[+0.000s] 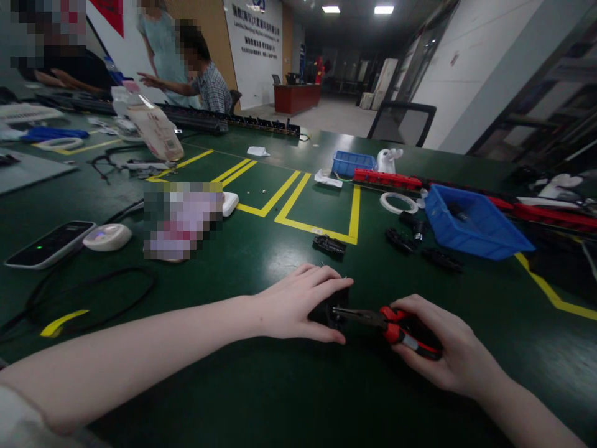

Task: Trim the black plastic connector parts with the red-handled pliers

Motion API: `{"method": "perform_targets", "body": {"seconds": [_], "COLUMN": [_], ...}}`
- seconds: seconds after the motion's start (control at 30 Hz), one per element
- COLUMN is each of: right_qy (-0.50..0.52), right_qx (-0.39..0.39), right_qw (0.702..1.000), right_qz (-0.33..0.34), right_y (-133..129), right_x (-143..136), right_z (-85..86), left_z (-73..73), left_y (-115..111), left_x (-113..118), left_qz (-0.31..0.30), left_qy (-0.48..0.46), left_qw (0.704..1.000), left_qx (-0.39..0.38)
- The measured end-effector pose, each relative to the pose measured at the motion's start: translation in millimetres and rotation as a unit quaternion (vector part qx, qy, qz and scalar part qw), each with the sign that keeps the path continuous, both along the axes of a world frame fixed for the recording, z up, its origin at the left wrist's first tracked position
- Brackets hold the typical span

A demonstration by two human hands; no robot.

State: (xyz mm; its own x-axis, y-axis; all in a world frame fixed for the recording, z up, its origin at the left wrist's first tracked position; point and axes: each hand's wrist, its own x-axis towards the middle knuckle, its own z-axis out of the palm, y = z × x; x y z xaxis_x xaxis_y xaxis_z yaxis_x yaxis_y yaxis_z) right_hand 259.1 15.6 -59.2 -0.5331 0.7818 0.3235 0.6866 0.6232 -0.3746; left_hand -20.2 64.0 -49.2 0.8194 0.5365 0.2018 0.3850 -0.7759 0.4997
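My right hand (438, 342) is wrapped round the red and black handles of a pair of long-nose pliers (396, 326). The jaws point left and their tip meets a small dark part (333, 311) on the green table. Over that part lies my left hand (308, 298), its fingers and thumb closed about its sides. The hand covers much of the part, so its full shape is hidden. Just beyond my left hand rests a black plastic piece (329, 245). Several similar black pieces (400, 240) lie farther right.
A blue bin (473, 224) stands at the right, near a white tape roll (398, 203) and red strips (387, 180). A smaller blue basket (353, 163) is farther back. At the left are a bottle (156, 127), a phone-like object (181, 224) and cables. People are across the table.
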Motion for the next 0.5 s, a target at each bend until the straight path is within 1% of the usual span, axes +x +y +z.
{"method": "perform_targets", "body": {"seconds": [0.13,0.33,0.5], "right_qy": [0.018,0.024,0.033], "right_qx": [-0.008,0.0,-0.017], "right_qw": [1.0,1.0,0.999], "right_qz": [-0.017,-0.006,-0.009], "right_y": [-2.4,-3.3,-2.9], "right_x": [-1.4,-0.5,-1.5], "right_z": [-1.9,-3.6,-2.1], "left_z": [0.0,0.5,-2.3], "left_y": [1.3,3.4,1.9], "left_x": [0.4,1.2,0.8], "left_qz": [-0.008,-0.031,-0.016], "left_qy": [0.003,-0.001,-0.008], "left_qw": [1.0,1.0,1.0], "left_qx": [0.001,0.005,0.011]}}
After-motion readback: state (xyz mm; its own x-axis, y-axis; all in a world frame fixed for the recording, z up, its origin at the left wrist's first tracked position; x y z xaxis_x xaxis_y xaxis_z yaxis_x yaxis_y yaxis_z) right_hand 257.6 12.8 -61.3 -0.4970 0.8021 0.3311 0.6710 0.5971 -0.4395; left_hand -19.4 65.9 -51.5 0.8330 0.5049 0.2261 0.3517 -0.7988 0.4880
